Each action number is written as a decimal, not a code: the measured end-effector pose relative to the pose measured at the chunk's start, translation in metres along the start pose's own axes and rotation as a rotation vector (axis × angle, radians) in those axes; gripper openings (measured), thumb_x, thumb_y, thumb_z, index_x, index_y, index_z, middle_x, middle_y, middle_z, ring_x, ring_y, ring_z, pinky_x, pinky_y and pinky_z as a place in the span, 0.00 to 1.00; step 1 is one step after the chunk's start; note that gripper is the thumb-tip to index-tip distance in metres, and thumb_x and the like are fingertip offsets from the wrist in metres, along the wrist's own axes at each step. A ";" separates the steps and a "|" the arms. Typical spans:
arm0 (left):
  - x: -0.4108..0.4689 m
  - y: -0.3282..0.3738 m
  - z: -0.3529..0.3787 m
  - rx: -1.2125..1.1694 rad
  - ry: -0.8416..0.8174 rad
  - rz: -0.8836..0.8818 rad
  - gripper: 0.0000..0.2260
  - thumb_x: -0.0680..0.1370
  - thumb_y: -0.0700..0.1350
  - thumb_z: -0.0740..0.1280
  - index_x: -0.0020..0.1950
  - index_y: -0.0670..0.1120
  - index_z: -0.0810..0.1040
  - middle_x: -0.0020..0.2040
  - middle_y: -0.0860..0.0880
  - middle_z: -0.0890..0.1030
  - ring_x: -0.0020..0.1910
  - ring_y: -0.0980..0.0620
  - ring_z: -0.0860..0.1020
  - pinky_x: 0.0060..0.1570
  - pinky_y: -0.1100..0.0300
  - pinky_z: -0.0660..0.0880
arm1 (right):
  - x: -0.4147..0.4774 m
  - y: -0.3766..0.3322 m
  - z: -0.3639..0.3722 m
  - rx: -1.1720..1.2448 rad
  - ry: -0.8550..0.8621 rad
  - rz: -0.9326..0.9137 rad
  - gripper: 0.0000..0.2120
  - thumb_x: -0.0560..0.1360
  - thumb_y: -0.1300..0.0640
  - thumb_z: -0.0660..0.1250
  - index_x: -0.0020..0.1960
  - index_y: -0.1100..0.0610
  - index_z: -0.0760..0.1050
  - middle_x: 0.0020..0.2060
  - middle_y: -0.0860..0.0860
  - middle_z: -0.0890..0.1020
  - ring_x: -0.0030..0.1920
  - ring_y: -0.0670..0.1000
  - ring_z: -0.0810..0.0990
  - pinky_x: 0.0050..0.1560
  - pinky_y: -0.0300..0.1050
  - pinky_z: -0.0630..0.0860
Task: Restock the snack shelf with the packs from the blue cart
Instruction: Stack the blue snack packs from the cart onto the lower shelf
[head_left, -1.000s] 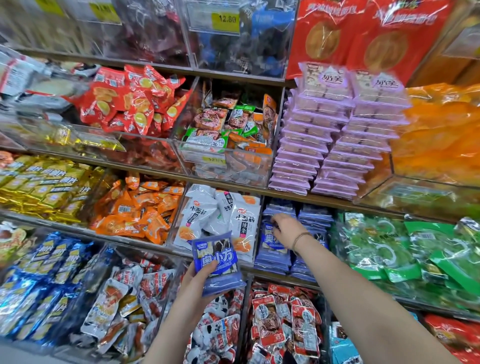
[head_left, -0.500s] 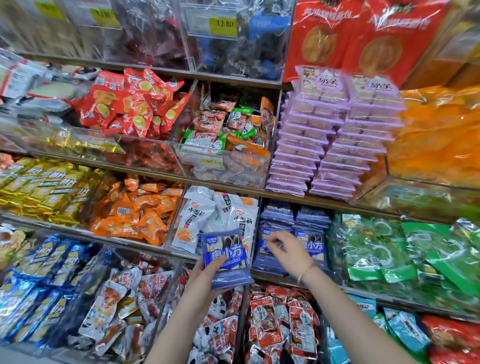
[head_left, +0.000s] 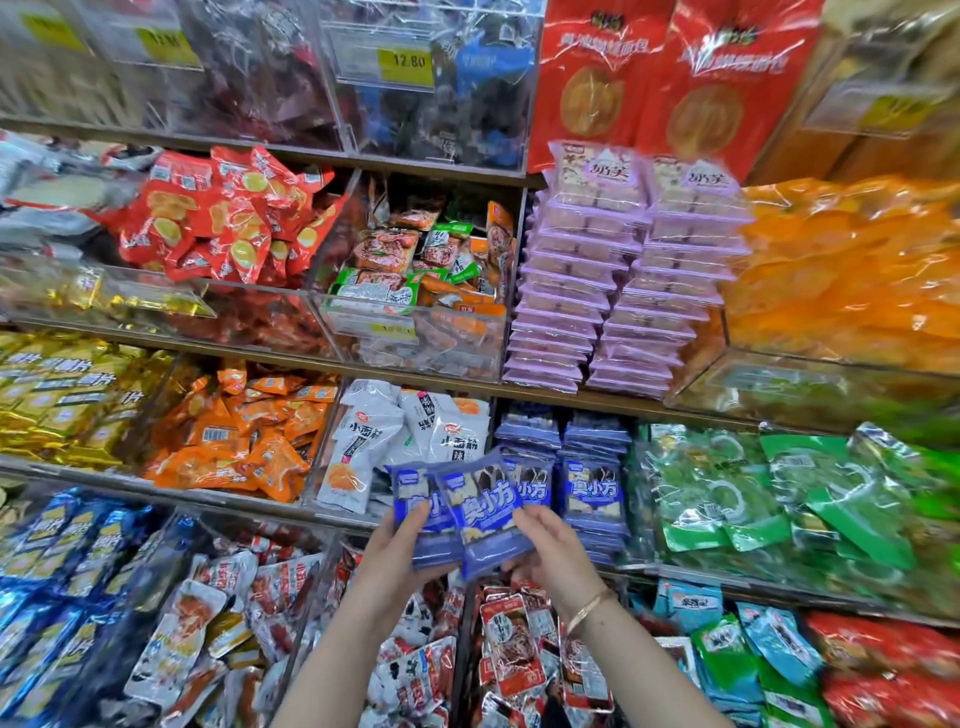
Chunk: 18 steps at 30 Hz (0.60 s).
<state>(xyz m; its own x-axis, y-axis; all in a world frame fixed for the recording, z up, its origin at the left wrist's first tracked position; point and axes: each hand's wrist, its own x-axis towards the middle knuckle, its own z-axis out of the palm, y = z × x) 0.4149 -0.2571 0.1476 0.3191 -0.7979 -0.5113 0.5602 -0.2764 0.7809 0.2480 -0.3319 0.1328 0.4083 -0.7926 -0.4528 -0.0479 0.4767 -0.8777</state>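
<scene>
Two blue snack packs with white lettering are fanned out in front of the shelf. My left hand (head_left: 397, 543) grips the left blue pack (head_left: 418, 501) from below. My right hand (head_left: 550, 545) holds the front blue pack (head_left: 485, 514) by its right lower edge, a gold bangle on that wrist. Directly behind them, on the second shelf from the bottom, stand two stacks of the same blue packs (head_left: 592, 488). The blue cart is out of view.
White packs (head_left: 374, 441) fill the bin left of the blue stacks, green packs (head_left: 727, 499) the bin on the right. Red-and-white packs (head_left: 511, 644) lie in the bin below my hands. Purple stacks (head_left: 623, 280) stand on the shelf above.
My right hand has come back from the blue stacks on the shelf and now holds the front pack beside my left hand. The packs have risen closer to the shelf.
</scene>
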 end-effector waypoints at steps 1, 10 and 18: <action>0.001 0.002 -0.004 -0.026 0.013 -0.013 0.26 0.79 0.46 0.66 0.74 0.47 0.61 0.57 0.51 0.77 0.44 0.47 0.84 0.40 0.52 0.79 | 0.005 -0.001 -0.004 0.065 0.046 0.009 0.07 0.78 0.57 0.62 0.50 0.61 0.72 0.31 0.52 0.79 0.26 0.47 0.77 0.24 0.37 0.73; 0.002 0.004 -0.017 -0.018 0.031 0.018 0.11 0.80 0.41 0.62 0.63 0.48 0.74 0.50 0.48 0.84 0.46 0.48 0.84 0.38 0.54 0.80 | 0.073 -0.033 -0.039 0.096 0.392 0.085 0.07 0.78 0.51 0.62 0.47 0.54 0.71 0.28 0.51 0.74 0.20 0.45 0.70 0.20 0.37 0.68; 0.000 0.004 -0.025 -0.046 0.038 0.021 0.09 0.80 0.40 0.62 0.59 0.47 0.75 0.44 0.49 0.86 0.43 0.48 0.85 0.34 0.56 0.81 | 0.118 -0.060 -0.019 0.453 0.381 0.048 0.21 0.78 0.64 0.62 0.70 0.64 0.63 0.56 0.61 0.77 0.57 0.56 0.78 0.60 0.44 0.75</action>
<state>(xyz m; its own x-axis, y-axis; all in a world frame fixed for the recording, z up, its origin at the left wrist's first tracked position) 0.4362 -0.2450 0.1412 0.3589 -0.7823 -0.5091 0.5876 -0.2344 0.7744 0.2816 -0.4616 0.1286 0.0552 -0.8066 -0.5886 0.3696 0.5641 -0.7383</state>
